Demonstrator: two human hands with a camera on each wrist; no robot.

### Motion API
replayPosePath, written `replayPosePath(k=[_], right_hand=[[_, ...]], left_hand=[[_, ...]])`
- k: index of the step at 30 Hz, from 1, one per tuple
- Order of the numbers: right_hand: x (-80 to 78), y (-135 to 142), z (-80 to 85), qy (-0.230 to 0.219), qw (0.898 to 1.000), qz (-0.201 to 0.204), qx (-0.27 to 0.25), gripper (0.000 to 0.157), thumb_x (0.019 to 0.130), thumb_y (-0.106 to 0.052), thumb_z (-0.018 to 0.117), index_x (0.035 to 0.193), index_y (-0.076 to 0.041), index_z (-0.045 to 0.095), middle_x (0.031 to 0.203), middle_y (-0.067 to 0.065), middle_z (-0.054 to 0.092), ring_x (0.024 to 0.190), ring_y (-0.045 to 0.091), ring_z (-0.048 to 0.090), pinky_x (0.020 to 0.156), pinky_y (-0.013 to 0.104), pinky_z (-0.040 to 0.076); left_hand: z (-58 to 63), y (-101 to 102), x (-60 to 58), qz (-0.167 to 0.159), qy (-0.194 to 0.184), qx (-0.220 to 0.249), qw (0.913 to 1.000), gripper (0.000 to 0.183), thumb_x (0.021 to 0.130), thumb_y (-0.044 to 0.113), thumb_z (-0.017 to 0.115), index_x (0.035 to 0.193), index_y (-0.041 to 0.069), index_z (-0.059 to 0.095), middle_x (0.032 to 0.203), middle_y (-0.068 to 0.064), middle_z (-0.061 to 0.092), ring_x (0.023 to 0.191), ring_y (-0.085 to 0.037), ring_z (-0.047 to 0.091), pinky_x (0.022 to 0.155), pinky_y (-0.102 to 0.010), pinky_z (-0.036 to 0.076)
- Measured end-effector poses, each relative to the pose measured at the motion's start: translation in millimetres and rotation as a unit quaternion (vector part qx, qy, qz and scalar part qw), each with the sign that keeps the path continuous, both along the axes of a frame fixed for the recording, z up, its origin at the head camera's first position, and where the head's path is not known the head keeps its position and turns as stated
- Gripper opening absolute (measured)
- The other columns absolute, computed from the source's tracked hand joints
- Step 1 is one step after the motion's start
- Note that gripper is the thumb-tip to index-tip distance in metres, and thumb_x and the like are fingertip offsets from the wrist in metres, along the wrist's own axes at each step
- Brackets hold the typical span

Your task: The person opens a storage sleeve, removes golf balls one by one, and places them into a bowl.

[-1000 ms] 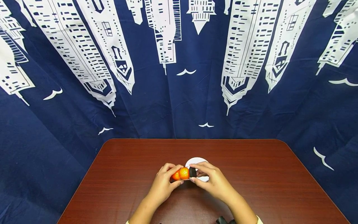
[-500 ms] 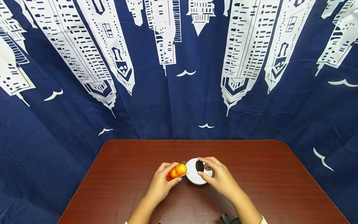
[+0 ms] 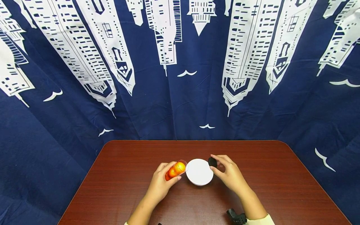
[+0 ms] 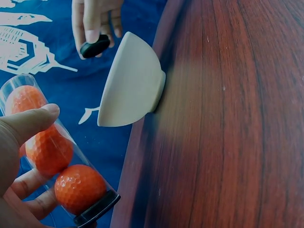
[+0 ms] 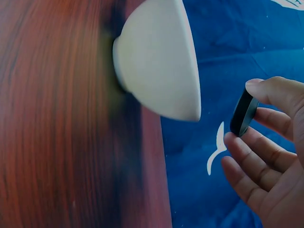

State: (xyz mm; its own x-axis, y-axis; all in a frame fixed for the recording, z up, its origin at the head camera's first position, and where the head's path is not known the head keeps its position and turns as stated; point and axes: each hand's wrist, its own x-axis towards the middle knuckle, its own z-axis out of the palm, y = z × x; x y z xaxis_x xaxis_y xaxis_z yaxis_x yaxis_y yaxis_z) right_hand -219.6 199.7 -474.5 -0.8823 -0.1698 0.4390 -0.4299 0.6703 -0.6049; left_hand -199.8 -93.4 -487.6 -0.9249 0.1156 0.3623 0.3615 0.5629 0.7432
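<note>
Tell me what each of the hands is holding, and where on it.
Left hand: the clear tube of orange balls, gripped around its side. Right hand: the loose black cap, pinched by its rim.

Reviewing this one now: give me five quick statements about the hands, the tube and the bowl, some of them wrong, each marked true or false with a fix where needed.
1. The left hand holds a clear tube with orange balls inside. True.
2. The white bowl stands upright on the table. True.
3. The orange balls lie in the white bowl. False: they are in the clear tube.
4. The right hand pinches a black lid. True.
5. Both ends of the clear tube are capped. False: one end has a black end cap; the other shows none.
</note>
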Motion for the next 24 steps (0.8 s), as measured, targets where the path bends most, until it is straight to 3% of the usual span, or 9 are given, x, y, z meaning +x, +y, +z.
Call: replayPosePath(k=[10, 24], right_hand=[[-6.4, 12.5, -10.4, -0.049, 0.998, -0.03, 0.007, 0.046, 0.091, -0.017, 0.076, 0.135, -0.007, 0.064, 0.121, 0.009, 0.065, 0.098, 0.02, 0.062, 0.087, 0.038, 0.058], [-13.2, 21.9, -28.6, -0.106, 0.987, -0.064, 0.099, 0.048, 0.088, -0.018, 0.077, 0.132, -0.004, 0.065, 0.126, 0.016, 0.065, 0.104, 0.029, 0.066, 0.088, 0.049, 0.055]], left_hand=[[-0.8, -1.1, -0.1, 0.008, -0.001, 0.006, 0.9999, 0.051, 0.082, 0.027, 0.085, 0.13, 0.024, 0.067, 0.115, 0.002, 0.063, 0.106, -0.017, 0.064, 0.093, -0.038, 0.054], [-0.7, -1.5, -0.3, -0.006, -0.014, 0.007, 0.9999, 0.052, 0.083, 0.029, 0.084, 0.131, 0.022, 0.066, 0.117, 0.001, 0.063, 0.107, -0.017, 0.063, 0.093, -0.038, 0.054]])
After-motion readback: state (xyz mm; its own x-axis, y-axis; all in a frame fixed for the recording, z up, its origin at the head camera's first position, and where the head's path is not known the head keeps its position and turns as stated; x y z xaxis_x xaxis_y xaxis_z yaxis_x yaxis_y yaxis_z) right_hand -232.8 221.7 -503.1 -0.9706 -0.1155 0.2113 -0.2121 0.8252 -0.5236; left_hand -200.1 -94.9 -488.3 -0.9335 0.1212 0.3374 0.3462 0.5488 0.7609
